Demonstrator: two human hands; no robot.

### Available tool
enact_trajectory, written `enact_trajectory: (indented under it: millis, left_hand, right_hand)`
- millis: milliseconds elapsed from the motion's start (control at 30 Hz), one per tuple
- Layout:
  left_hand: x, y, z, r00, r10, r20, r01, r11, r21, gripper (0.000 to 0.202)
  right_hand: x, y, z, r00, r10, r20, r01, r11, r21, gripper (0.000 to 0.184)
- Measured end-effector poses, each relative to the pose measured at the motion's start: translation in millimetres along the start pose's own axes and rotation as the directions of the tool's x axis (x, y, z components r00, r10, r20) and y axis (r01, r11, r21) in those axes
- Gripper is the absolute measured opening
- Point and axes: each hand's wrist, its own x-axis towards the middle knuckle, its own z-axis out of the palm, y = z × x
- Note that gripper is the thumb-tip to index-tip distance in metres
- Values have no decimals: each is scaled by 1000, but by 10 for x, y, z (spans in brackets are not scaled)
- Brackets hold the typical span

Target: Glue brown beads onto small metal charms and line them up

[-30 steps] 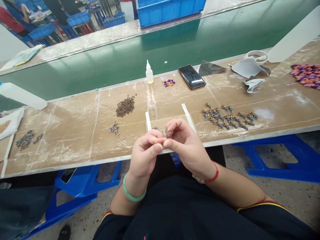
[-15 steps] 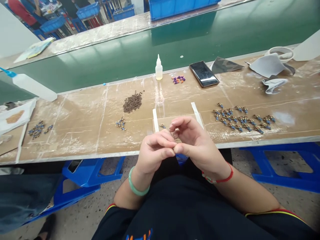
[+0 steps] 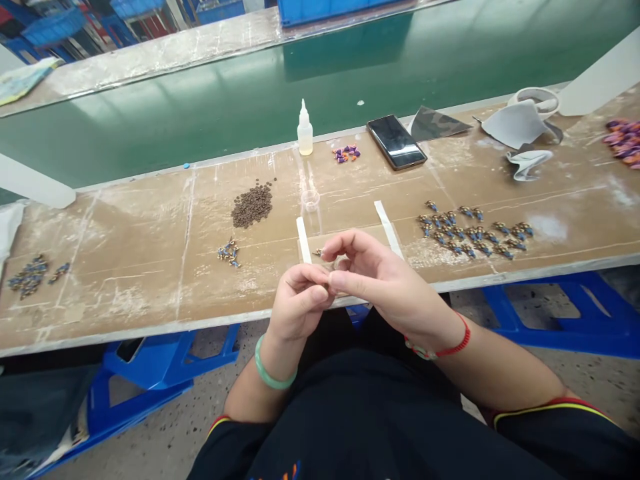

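My left hand (image 3: 300,303) and my right hand (image 3: 387,280) meet above the table's front edge. The left thumb and forefinger pinch a tiny dark piece (image 3: 327,287), mostly hidden by the fingertips. Against that same spot presses the right thumb tip, while the other right fingers curl above it. Just beyond them, a small gold-and-blue figure (image 3: 317,253) lies on a clear sheet (image 3: 345,230) with white tape strips (image 3: 303,240) at its sides. Left of the hands are a small cluster of such figures (image 3: 229,253) and a heap of small brown discs (image 3: 253,205).
Many gold-and-blue figures (image 3: 473,233) lie to the right, more (image 3: 29,275) at far left. Along the back stand a dropper bottle (image 3: 305,130), purple-orange pieces (image 3: 346,154), a phone (image 3: 397,142), crumpled paper (image 3: 530,163) and a tape roll (image 3: 535,100). Blue stools (image 3: 170,360) are below.
The view has shifted to the right, showing a purple-orange pile at the right edge. My hands stay together; the left fingertips have parted a little from the right, and a dark piece shows.
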Motion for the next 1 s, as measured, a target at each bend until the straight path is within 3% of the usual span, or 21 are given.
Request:
enact_trajectory:
  millis: [133, 433, 667, 767, 867, 1000]
  left_hand:
    - [0, 7, -25, 995, -84, 51, 92, 977, -194, 11]
    - [26, 63, -72, 985, -152, 85, 172, 917, -360, 9]
    - [66, 65, -163, 983, -178, 47, 181, 884, -431, 11]
    - [69, 63, -221, 984, -178, 18, 166, 875, -456, 10]
    - [60, 64, -285, 981, -195, -20, 162, 866, -473, 11]
    - [55, 77, -340, 980, -190, -52, 137, 847, -513, 9]
  right_hand:
    - [29, -4, 19, 993, -54, -102, 56, 998, 9, 12]
    - [187, -123, -211, 975, -152, -161, 118, 973, -200, 6]
    - [745, 87, -619, 917, -293, -271, 126, 856, -501, 19]
    - [1038, 246, -767, 923, -315, -220, 124, 786, -605, 32]
    - [1265, 340, -822, 926, -334, -178, 140, 738, -660, 36]
    - [1455, 386, -797, 926, -341, -163, 133, 698, -704, 27]
